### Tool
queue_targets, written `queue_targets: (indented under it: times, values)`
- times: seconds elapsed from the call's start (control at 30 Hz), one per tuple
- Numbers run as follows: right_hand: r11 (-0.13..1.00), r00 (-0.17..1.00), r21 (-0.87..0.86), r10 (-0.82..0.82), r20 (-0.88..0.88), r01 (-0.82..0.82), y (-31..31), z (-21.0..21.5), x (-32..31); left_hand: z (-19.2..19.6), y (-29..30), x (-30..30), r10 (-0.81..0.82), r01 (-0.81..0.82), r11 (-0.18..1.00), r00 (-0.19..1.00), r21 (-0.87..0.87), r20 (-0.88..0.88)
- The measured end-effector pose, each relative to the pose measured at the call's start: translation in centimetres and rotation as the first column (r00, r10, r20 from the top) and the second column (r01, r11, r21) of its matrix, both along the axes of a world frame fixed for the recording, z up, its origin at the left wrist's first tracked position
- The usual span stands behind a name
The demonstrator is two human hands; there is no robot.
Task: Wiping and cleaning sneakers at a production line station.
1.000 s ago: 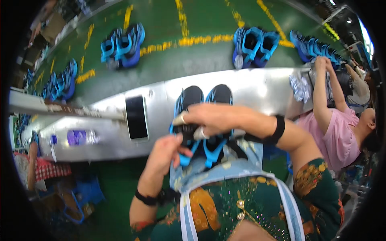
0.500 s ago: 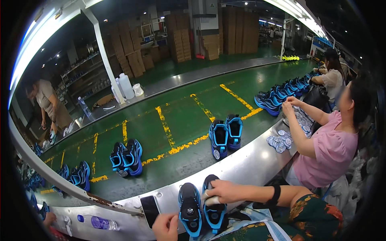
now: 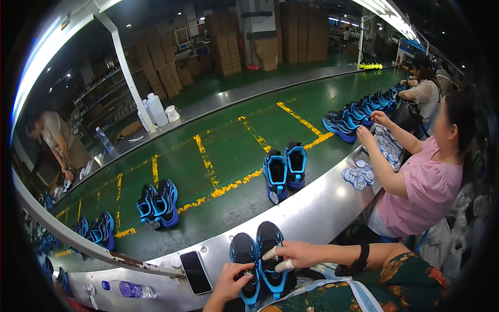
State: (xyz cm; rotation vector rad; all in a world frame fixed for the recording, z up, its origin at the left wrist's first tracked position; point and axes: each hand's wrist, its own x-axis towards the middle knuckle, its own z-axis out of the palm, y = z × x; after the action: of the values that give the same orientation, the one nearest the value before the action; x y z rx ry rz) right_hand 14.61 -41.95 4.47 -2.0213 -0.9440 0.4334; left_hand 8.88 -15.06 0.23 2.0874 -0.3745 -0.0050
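Note:
A pair of black and blue sneakers stands side by side on the metal bench edge before me, toes pointing away. My left hand [image 3: 234,281] is at the left sneaker [image 3: 243,248], thumb and forefinger pinched on the small round dial on its tongue. On the right sneaker [image 3: 270,235] rests my right hand [image 3: 293,254], gripping near the tongue. Pale covers sit on two of its fingertips, and the palm side is hidden. A black phone [image 3: 196,272] lies left of the sneakers.
Another pair of sneakers [image 3: 275,177] stands on the green belt [image 3: 234,156], with more pairs leftward. At right, a person in pink [image 3: 423,171] sits by round badges [image 3: 358,176] and a row of sneakers [image 3: 340,125]. A white metal post [image 3: 125,257] crosses left, near a bottle [image 3: 130,289].
My left hand has moved right onto the left sneaker's dial. My right hand has shifted slightly on the right sneaker, its fingers further apart. The seated person's hands have separated.

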Motion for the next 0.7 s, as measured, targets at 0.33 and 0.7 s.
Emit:
queue_targets:
  times: [0.33,0.7]
  values:
    - [0.982,0.994,-0.166,0.073,-0.076,-0.084,0.2,1.9,0.3,-0.9,-0.3,0.1,-0.181,0.044,0.897,0.944,-0.439,-0.275]
    - [0.99,0.99,-0.125,-0.052,0.131,0.069,-1.2,-1.6,0.0,-4.4,0.3,1.0,-0.302,0.021,0.784,0.886,-0.621,-0.351]
